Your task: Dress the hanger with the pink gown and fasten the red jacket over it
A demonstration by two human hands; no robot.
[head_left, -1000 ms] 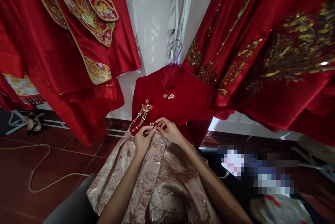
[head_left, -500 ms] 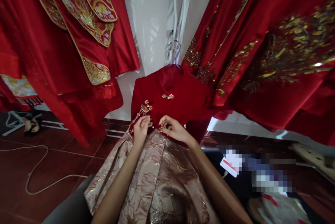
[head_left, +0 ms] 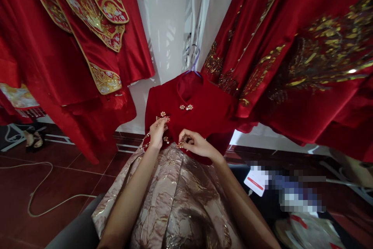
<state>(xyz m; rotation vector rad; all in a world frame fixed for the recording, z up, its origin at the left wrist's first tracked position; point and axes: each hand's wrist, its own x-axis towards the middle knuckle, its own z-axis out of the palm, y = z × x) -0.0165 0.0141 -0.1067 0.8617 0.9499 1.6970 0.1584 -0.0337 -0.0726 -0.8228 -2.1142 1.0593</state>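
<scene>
Tiled floor (head_left: 70,179), white wall (head_left: 163,16) behind red velvet top (head_left: 206,105)

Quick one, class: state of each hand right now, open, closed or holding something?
Left hand: fingertips at the beaded brooch; whether it grips cannot be told.
Right hand: closed, pinching a jewelled flower clasp on the red velvet top.

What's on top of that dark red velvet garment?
Gold flower-shaped clasps sit near the top. The left hand partly covers a beaded gold ornament; the right hand pinches a gold flower ornament lower down. What both hands cover is hidden.
</scene>
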